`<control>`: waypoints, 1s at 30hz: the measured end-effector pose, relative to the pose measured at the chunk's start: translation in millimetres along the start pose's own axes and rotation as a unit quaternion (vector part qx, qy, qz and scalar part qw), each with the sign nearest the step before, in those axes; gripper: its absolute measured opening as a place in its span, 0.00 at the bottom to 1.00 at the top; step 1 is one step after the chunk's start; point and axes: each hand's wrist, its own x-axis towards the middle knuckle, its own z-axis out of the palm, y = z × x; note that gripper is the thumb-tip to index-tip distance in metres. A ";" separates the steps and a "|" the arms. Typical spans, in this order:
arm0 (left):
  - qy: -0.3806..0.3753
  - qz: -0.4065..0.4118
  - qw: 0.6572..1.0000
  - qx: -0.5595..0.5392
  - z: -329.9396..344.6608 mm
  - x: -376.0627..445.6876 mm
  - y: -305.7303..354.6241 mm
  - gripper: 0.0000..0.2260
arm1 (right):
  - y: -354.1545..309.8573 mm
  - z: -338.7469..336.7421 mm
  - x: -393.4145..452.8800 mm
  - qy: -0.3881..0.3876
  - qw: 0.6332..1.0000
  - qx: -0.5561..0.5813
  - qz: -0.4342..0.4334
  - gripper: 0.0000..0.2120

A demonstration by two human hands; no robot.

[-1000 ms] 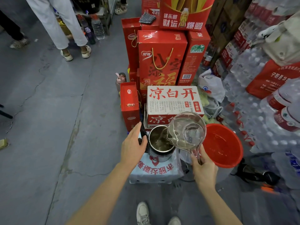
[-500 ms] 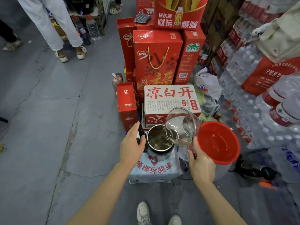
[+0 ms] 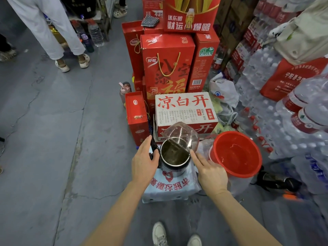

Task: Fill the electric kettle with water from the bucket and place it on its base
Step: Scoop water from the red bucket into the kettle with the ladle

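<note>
- Arms reach forward and down.
- Your left hand [image 3: 144, 163] grips the kettle [image 3: 174, 157] handle.
- Your right hand [image 3: 210, 172] tips the clear scoop [image 3: 181, 135] over it, forefinger straight.

Shop or drinks stockroom: stacked red cardboard gift cartons with gold cord handles [image 3: 167, 64], shrink-wrapped packs of clear plastic water bottles [image 3: 262, 82] piled at right, white printed water carton [image 3: 184, 109], bare grey concrete floor [image 3: 44, 139]
</note>
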 end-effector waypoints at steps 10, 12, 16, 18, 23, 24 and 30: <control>0.026 0.004 0.999 0.046 5.6 -2.9 7.0 0.23 | 16.0 12.5 -7.3 0.035 0.993 0.080 0.081 0.38; 0.031 -0.001 0.999 0.044 7.4 -3.3 7.5 0.23 | 26.4 7.8 -20.3 0.064 0.954 0.177 0.234 0.32; 0.045 -0.018 0.998 0.045 13.2 -3.8 5.0 0.23 | 87.9 9.1 -53.4 0.036 0.844 0.257 0.470 0.26; 0.052 -0.021 0.998 0.042 17.1 -3.8 -1.5 0.23 | 127.1 19.4 -65.1 -0.037 0.850 0.207 0.483 0.26; 0.067 -0.042 0.995 0.061 25.2 -4.8 -4.5 0.24 | 182.6 50.3 -55.9 -0.206 0.894 0.081 0.389 0.30; 0.077 -0.038 0.994 0.071 26.5 -5.3 -4.1 0.24 | 186.4 55.6 -51.3 -0.232 0.900 0.059 0.365 0.31; 0.114 -0.022 0.991 0.070 34.4 -3.1 -2.0 0.22 | 203.4 87.4 -30.9 -0.284 0.921 0.008 0.267 0.35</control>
